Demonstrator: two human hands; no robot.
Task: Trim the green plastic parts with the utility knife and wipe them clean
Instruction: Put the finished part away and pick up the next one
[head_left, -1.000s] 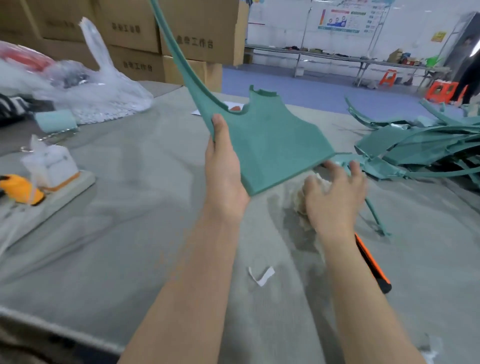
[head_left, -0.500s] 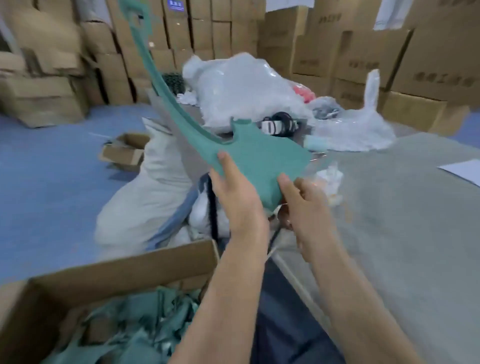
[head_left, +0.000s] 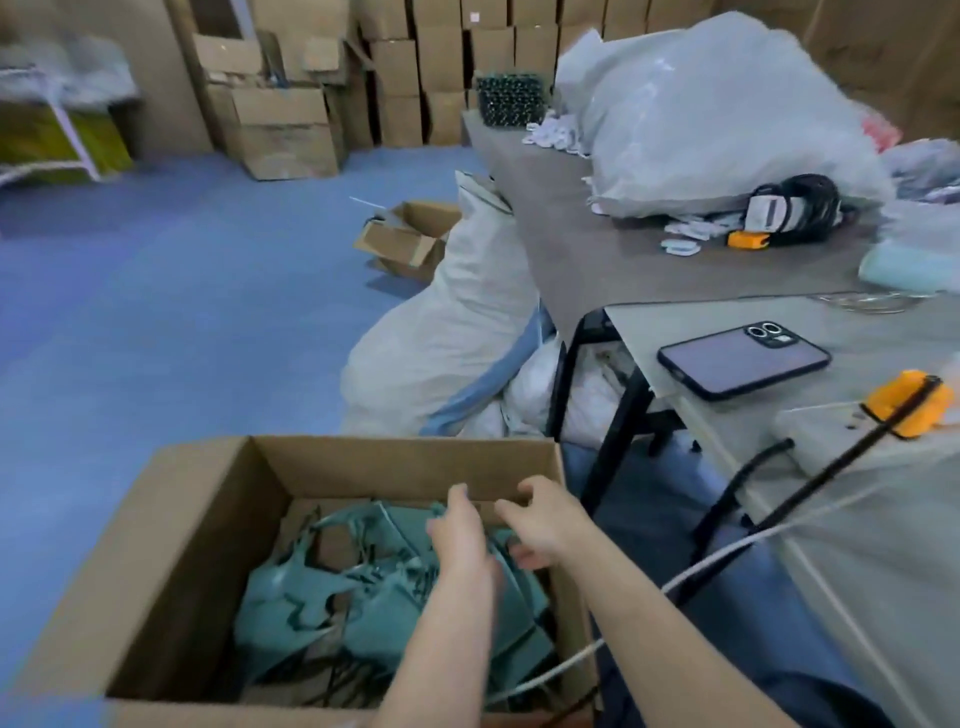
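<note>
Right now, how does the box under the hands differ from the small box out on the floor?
The near box holds green parts, with the left hand and right hand reaching in; the far box shows no contents. The near box looks larger in view. Both are open brown cardboard.

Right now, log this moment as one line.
left hand open | right hand open | both above green plastic parts | parts inside brown cardboard box

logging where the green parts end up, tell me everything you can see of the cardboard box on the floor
The cardboard box is plain brown card, open-topped, standing on the blue floor beside the grey table. It holds a loose jumble of green plastic parts. The left hand and right hand reach in over them.
</note>
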